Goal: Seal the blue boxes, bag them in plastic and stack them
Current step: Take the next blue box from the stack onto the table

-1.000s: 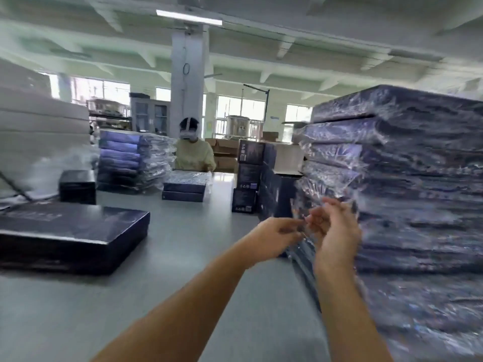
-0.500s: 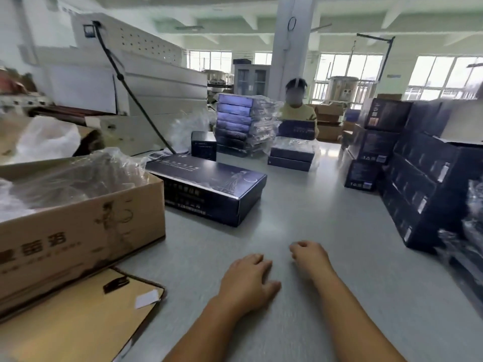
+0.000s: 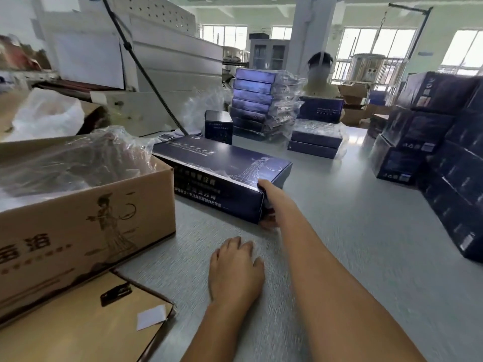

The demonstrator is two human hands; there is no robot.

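Head view looks down a grey tabletop [image 3: 352, 218] where a long blue box [image 3: 222, 165] lies flat, set at a slant, its far end toward the left and its near end toward the middle. The right hand [image 3: 271, 202] reaches forward to the box's near right corner, and its grip is clamped on that corner: the thumb lies on the top edge and the fingers curl around the end of the box down to its bottom edge. The left hand [image 3: 235, 270] rests palm down on the tabletop, nearer than the box and apart from it, its grip apart, with the fingers relaxed and holding nothing. Just left of the box stands an open cardboard carton [image 3: 86, 218] with clear plastic bags [image 3: 73, 160] heaped inside. A flat cardboard sheet [image 3: 78, 322] lies at the near left. Farther along the tabletop a small dark box [image 3: 219, 126] stands upright, a stack of bagged blue boxes [image 3: 256, 100] rises behind it, and a low pile of two bagged boxes [image 3: 316, 139] sits to the right of that stack. Dark cartons [image 3: 444, 152] are piled along the right side. Another person [image 3: 318, 82] is at the far end.
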